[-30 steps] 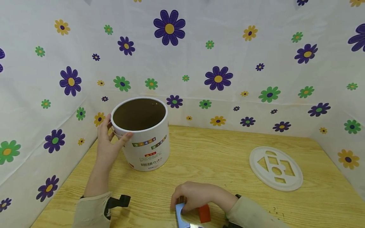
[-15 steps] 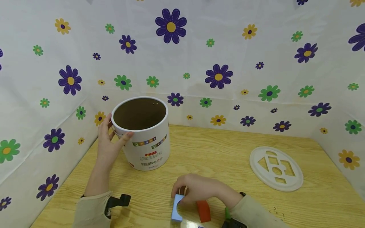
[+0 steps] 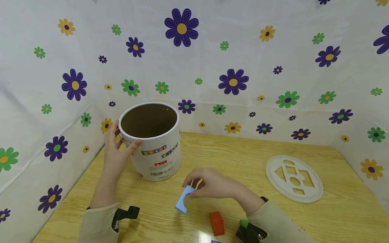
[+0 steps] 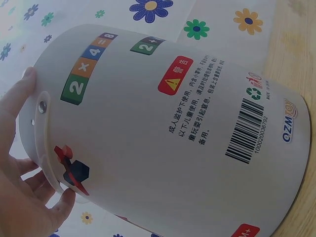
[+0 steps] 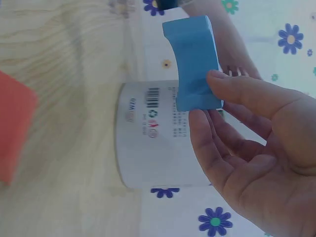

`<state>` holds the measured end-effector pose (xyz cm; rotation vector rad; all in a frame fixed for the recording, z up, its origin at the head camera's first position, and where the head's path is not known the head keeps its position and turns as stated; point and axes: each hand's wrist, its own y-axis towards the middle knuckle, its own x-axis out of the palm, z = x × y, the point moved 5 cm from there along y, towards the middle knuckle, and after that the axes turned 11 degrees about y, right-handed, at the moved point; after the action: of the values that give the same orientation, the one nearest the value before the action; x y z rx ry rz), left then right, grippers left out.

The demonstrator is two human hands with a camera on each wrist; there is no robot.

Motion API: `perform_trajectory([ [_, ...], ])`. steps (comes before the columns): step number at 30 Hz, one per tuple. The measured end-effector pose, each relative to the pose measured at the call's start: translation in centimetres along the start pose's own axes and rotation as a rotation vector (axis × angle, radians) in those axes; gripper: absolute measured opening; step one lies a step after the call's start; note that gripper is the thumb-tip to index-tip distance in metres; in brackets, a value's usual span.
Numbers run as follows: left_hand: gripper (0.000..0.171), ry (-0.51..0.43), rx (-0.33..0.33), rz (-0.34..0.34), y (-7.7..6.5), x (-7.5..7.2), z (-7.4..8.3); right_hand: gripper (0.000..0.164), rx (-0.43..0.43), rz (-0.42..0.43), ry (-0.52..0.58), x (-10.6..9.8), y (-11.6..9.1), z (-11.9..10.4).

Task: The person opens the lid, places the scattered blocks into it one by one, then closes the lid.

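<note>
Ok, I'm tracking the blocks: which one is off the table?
The blue block with the curved notch: the right hand pinches it above the table, while the red block and partly hidden green block rest on it.

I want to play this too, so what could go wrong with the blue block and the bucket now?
The blue arch block might slip and drop to the table, since the right hand pinches it only at one end.

The white bucket could tip if the left hand pulls, because it holds only near the rim.

The right sleeve might bump the green block, which looks close by.
</note>
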<state>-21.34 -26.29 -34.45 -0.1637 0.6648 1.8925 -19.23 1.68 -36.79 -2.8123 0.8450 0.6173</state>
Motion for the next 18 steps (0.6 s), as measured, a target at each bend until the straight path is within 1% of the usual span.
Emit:
perform_trajectory([
  [5, 0.089, -0.001, -0.001, -0.002, 0.4, 0.0, 0.0, 0.021, -0.037, 0.029, -0.009, -1.1, 0.8, -1.1],
  [9, 0.088, 0.002, 0.000, -0.006, 0.7, 0.0, 0.0, 0.022, -0.050, 0.053, -0.020, -2.0, 1.4, -2.3],
  [13, 0.089, 0.005, -0.007, -0.019, 0.9, 0.1, 0.0, 0.022, -0.067, 0.100, -0.031, -3.1, 1.9, -3.8],
  [18, 0.089, 0.005, -0.019, -0.027, 1.3, 0.1, 0.0, 0.023, -0.111, 0.147, -0.040, -4.5, 2.5, -5.6],
])
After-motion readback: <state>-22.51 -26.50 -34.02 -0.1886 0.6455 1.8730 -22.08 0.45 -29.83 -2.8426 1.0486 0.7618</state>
